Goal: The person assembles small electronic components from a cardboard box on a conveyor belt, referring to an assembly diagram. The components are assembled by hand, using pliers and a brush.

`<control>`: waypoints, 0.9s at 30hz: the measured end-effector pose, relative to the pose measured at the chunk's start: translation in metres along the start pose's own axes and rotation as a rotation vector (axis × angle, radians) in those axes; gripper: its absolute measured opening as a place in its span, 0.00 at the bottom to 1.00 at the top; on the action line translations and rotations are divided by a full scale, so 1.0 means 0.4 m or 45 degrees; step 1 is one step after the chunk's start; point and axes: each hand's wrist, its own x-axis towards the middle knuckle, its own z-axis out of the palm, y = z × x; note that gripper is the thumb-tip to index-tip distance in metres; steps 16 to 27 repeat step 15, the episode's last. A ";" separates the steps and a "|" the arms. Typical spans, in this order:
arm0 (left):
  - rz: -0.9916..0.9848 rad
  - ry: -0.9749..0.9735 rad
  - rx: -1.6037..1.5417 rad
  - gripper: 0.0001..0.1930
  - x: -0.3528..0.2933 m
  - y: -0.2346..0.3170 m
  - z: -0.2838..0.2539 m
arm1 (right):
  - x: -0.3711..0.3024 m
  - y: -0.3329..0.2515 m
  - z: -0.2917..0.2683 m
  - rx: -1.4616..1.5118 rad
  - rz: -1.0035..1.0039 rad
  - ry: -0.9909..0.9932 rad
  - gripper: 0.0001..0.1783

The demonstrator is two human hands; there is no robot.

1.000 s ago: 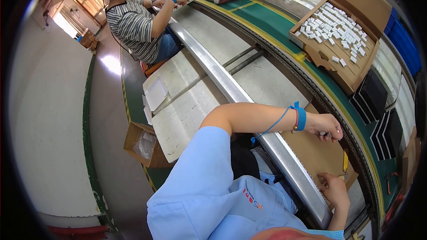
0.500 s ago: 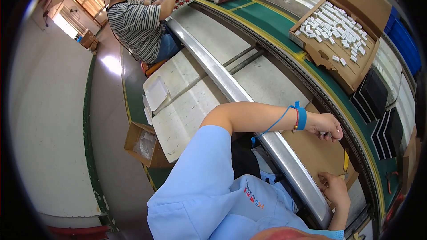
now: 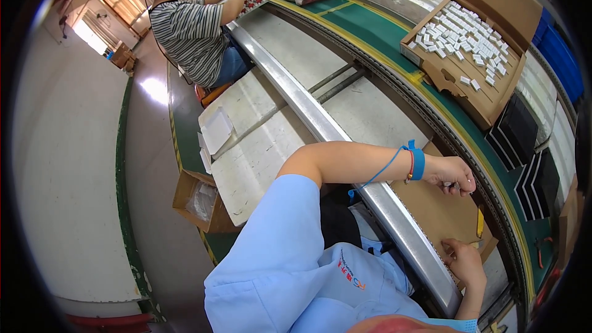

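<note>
My left hand point(image 3: 453, 176), with a blue wristband point(image 3: 419, 164), is closed above the far part of a brown cardboard sheet point(image 3: 425, 209). Something small and pale shows between its fingers, too little visible to name. Lower down, my right hand point(image 3: 465, 262) rests at the near edge of the cardboard, its fingers loosely bent and apart, with nothing visible in them. A yellow strip-shaped tool point(image 3: 480, 222), perhaps a cutter, lies on the cardboard just beyond my right hand.
A metal rail point(image 3: 320, 120) crosses before me, with a curved green conveyor point(image 3: 376, 31) beyond. An open carton point(image 3: 472, 95) holds several small white blocks. Folded black pieces point(image 3: 535, 185) and red-handled pliers point(image 3: 539, 253) lie at right. A person in a striped shirt point(image 3: 188, 40) works at far left.
My hands have hardly moved. The other person's arms have shifted, and both now reach forward over the red parts.
</note>
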 end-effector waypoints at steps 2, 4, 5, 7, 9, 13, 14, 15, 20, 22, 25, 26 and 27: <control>0.002 0.008 0.001 0.07 -0.001 0.001 0.001 | 0.000 0.004 0.004 0.005 0.022 0.006 0.24; 0.021 -0.020 -0.010 0.07 -0.001 0.000 -0.001 | -0.001 -0.002 -0.001 0.005 0.013 0.009 0.24; 0.020 -0.020 -0.010 0.07 -0.002 0.000 0.000 | -0.001 -0.004 -0.002 0.005 0.003 0.011 0.24; 0.032 -0.032 -0.012 0.08 -0.003 0.000 0.001 | -0.001 0.002 0.003 0.005 0.012 0.014 0.23; 0.028 -0.032 -0.023 0.08 0.001 -0.003 0.000 | -0.001 0.004 0.004 0.005 0.020 0.018 0.23; 0.006 -0.012 -0.008 0.08 0.009 -0.011 -0.005 | 0.004 -0.017 -0.007 0.016 0.019 0.045 0.27; -0.023 0.004 0.019 0.09 0.007 -0.010 -0.002 | 0.007 -0.022 -0.010 0.042 0.040 0.085 0.29; -0.051 0.018 0.045 0.09 0.002 -0.004 0.006 | 0.010 -0.020 -0.010 0.071 -0.028 0.180 0.33; -0.051 0.018 0.045 0.09 0.002 -0.004 0.006 | 0.010 -0.020 -0.010 0.071 -0.028 0.180 0.33; -0.051 0.018 0.045 0.09 0.002 -0.004 0.006 | 0.010 -0.020 -0.010 0.071 -0.028 0.180 0.33; -0.051 0.018 0.045 0.09 0.002 -0.004 0.006 | 0.010 -0.020 -0.010 0.071 -0.028 0.180 0.33; -0.051 0.018 0.045 0.09 0.002 -0.004 0.006 | 0.010 -0.020 -0.010 0.071 -0.028 0.180 0.33; -0.051 0.018 0.045 0.09 0.002 -0.004 0.006 | 0.010 -0.020 -0.010 0.071 -0.028 0.180 0.33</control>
